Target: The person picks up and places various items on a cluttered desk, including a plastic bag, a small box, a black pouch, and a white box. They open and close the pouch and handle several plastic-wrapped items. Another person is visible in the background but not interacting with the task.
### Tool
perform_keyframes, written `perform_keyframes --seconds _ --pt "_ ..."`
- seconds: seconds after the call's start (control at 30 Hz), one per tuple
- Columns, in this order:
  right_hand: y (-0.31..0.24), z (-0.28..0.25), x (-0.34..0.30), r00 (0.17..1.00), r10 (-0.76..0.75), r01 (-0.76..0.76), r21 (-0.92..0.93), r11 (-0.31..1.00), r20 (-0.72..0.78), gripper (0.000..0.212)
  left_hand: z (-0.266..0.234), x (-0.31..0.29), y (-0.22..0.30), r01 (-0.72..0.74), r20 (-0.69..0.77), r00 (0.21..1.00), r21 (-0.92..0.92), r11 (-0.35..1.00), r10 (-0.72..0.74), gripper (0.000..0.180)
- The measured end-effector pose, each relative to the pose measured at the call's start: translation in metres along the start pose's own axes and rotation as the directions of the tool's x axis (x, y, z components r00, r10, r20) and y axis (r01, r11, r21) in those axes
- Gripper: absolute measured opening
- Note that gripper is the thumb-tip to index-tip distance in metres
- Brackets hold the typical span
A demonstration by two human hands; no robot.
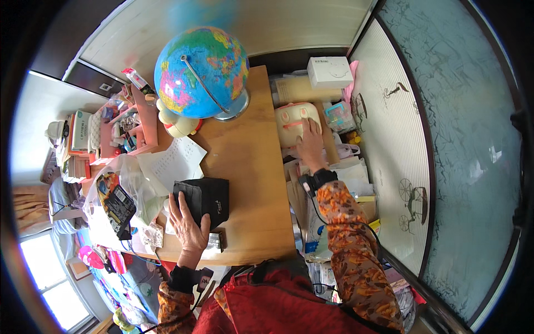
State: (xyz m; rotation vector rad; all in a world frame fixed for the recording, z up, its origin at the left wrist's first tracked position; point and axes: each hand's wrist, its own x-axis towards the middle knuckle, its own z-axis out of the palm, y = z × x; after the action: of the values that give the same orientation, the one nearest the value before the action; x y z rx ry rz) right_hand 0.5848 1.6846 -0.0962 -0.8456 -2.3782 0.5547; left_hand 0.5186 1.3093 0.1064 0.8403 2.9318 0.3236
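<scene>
My left hand (189,228) rests against the near left corner of a black box (208,203) on the wooden desk, fingers stretched out and thumb spread apart. Beyond the desk's right edge, my right hand (310,146) reaches over a cream-coloured case (290,119) with a cartoon face. Its fingers lie extended on the case's right part, covering some of it. The case sits on other items in the storage space beside the desk. Close to my left wrist, a small dark-edged box (214,241) lies at the desk's front.
A globe (201,72) stands at the desk's back, beside a pink organizer (142,119). Papers (181,161) and a clear plastic bag (144,203) lie left of the black box. Past the case are a white box (332,72) and a clear container (339,117). Sliding panels (389,139) rise at right.
</scene>
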Motion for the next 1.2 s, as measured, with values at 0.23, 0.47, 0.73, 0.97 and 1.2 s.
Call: perform_keyframes --seconds 0.23,0.47,0.73,0.97,1.2 --pt "0.013 0.020 0.035 0.855 -0.044 0.183 -0.221 0.958 0.516 0.022 -0.001 0.001 0.000 0.007 -0.010 1.000 0.031 0.999 -0.007 0.088" --pt "0.016 -0.009 -0.024 0.862 -0.037 0.173 -0.225 0.959 0.505 0.017 0.000 0.001 -0.002 0.007 -0.030 1.000 -0.007 1.000 -0.008 0.088" --pt "0.018 -0.038 -0.068 0.944 -0.135 0.163 -0.068 0.984 0.301 0.026 0.001 0.001 -0.003 0.006 -0.029 1.000 -0.002 1.000 -0.006 0.089" --pt "0.030 -0.053 -0.018 0.990 -0.089 0.081 0.075 0.994 0.109 0.024 0.002 -0.001 -0.001 0.021 -0.039 0.999 0.002 1.000 -0.021 0.089" --pt "0.040 -0.122 0.011 0.998 -0.023 0.032 0.157 0.987 -0.060 0.022 0.001 -0.002 0.000 0.033 -0.062 0.998 0.030 0.999 -0.031 0.087"
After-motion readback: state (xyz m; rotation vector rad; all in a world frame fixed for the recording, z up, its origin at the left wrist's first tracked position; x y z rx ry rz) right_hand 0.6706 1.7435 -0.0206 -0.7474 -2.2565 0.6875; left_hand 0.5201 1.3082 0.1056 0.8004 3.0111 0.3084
